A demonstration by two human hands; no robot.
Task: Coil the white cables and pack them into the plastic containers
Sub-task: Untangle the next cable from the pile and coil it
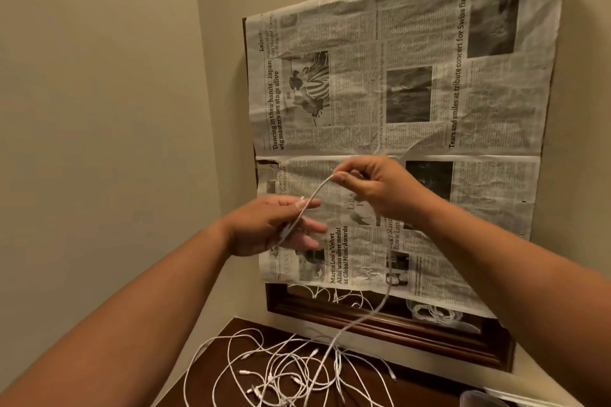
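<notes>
Both my hands are raised in front of the wall. One white cable point(314, 193) runs across the palm of my left hand point(276, 225), held under the thumb, with its plug end near the heel of the hand. From there it arcs up to my right hand point(373, 190), which pinches it between thumb and fingertips. The rest of that cable hangs down behind my right hand to a tangled pile of white cables point(291, 370) on the dark wooden table point(211, 370). The rim of a clear plastic container point(479, 398) shows at the bottom right edge.
A newspaper sheet point(413, 92) covers a dark-framed mirror point(380, 327) on the beige wall; its uncovered bottom strip reflects cables. The table sits in a wall corner, with the wall close on the left.
</notes>
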